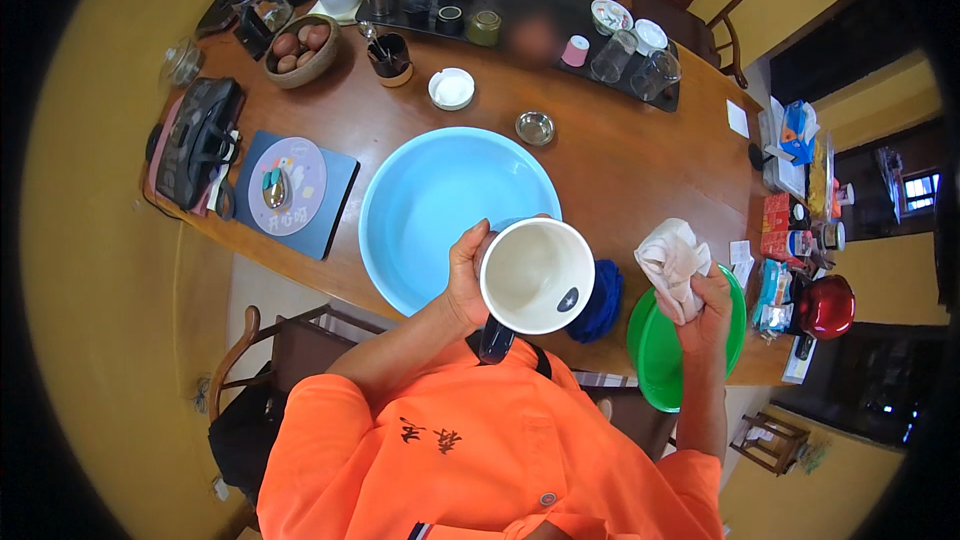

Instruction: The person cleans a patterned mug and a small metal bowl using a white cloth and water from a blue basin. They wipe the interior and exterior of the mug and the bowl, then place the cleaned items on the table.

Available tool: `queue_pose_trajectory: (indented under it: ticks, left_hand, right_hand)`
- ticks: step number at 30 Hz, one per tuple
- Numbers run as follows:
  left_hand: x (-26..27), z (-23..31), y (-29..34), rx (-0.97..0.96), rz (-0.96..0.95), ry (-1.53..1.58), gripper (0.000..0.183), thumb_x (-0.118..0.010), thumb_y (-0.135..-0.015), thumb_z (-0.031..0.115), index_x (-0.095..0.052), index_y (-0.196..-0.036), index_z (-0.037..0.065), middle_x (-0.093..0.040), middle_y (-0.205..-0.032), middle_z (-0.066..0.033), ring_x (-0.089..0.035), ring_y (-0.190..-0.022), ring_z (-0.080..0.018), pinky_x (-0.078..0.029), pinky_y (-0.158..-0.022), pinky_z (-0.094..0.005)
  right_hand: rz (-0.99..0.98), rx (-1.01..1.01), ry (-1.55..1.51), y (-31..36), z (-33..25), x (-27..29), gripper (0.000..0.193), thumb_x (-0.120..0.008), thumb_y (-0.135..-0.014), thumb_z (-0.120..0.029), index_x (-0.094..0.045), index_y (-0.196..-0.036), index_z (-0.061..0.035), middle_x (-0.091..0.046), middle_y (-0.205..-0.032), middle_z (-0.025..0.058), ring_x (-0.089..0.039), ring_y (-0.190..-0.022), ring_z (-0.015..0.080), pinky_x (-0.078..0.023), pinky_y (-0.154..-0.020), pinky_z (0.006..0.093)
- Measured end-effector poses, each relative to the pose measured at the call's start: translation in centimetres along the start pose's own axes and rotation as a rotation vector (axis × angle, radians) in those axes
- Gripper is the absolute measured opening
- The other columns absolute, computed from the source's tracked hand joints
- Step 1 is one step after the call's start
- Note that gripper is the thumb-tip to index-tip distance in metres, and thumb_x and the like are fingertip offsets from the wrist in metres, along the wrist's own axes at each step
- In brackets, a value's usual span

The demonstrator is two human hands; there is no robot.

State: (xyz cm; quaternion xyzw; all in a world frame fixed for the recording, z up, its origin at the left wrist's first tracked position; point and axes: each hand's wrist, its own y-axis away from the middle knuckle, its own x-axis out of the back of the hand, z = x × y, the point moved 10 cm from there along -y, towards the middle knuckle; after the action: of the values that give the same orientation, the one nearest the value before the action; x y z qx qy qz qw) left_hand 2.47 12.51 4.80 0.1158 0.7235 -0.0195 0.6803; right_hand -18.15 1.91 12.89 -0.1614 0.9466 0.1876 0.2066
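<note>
My left hand point(468, 275) is wrapped round a mug point(530, 270), tilted so its cream inside faces up at me; a dark emblem shows on the inner wall and a dark handle points down. Behind the mug stands a large light-blue basin point(440, 190). My right hand point(708, 305) grips a crumpled whitish cloth point(673, 258), held above the left part of a green basin point(665, 365). Between the two basins, partly hidden by the mug, lies a dark-blue cloth point(600, 305).
Beyond the blue basin sit a white ashtray point(451, 89) and a small metal bowl point(535, 128). A long black tray point(540, 20) with cups and jars lies at the back. At left are a laptop-like blue slab point(335, 190) and a black bag point(198, 140); at right, a red pot point(828, 306).
</note>
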Motion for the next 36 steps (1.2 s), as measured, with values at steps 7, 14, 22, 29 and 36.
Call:
queue_pose_trajectory:
  ticks: [7,14,22,29,36]
  left_hand:
    - [-2.1,0.8,0.5,-0.029,0.118,-0.057,0.058,-0.049,-0.088,0.053,-0.055,-0.124,0.008,-0.064,-0.114,-0.0126,-0.062,-0.102,-0.031,-0.053,-0.069,-0.0524]
    - [-0.2,1.8,0.5,0.022,0.232,-0.118,0.055,-0.052,-0.086,0.051,-0.056,-0.123,0.01,-0.066,-0.107,-0.0111,-0.066,-0.093,-0.0282,-0.052,-0.054,-0.043]
    - [-0.2,1.9,0.4,0.098,0.239,-0.332,0.044,-0.056,-0.086,0.034,-0.055,-0.12,0.005,-0.065,-0.107,-0.0127,-0.065,-0.09,-0.0262,-0.055,-0.075,-0.0439]
    - [-2.6,5.0,-0.2,-0.21,0.167,-0.716,0.059,-0.066,-0.078,0.034,-0.045,-0.122,0.001,-0.059,-0.102,-0.012,-0.063,-0.091,-0.0218,-0.053,-0.081,-0.034]
    - [-6.8,5.9,0.5,-0.514,-0.033,-0.993,0.084,-0.079,-0.064,0.043,-0.04,-0.124,0.001,-0.057,-0.11,-0.0121,-0.059,-0.097,-0.0198,-0.049,-0.085,-0.0312]
  right_hand:
    - [-0.018,0.112,0.135,0.4,-2.8,-2.9,0.054,-0.061,-0.079,-0.002,-0.046,-0.13,0.0068,-0.062,-0.116,0.0181,-0.063,-0.103,0.025,-0.053,-0.086,0.0334]
    - [-0.198,0.469,0.933,3.0,-7.1,-11.5,0.035,-0.068,-0.079,-0.002,-0.065,-0.115,-0.0036,-0.061,-0.121,0.0132,-0.061,-0.106,0.0243,-0.049,-0.091,0.0336]
    - [-1.121,1.159,1.749,6.2,2.1,-21.9,0.01,-0.062,-0.068,-0.017,-0.063,-0.072,-0.0087,-0.058,-0.081,0.0048,-0.056,-0.084,0.0224,-0.049,-0.067,0.0347]
    - [-0.536,0.287,1.079,-0.4,4.9,-17.1,0.009,-0.063,-0.072,-0.011,-0.064,-0.074,-0.002,-0.062,-0.067,0.0163,-0.062,-0.062,0.0248,-0.047,-0.052,0.0362]
    - [-0.18,-0.442,-0.325,0.0,9.7,-13.6,0.013,-0.056,-0.079,-0.011,-0.061,-0.086,-0.0016,-0.063,-0.078,0.0078,-0.062,-0.066,0.0168,-0.051,-0.058,0.0318]
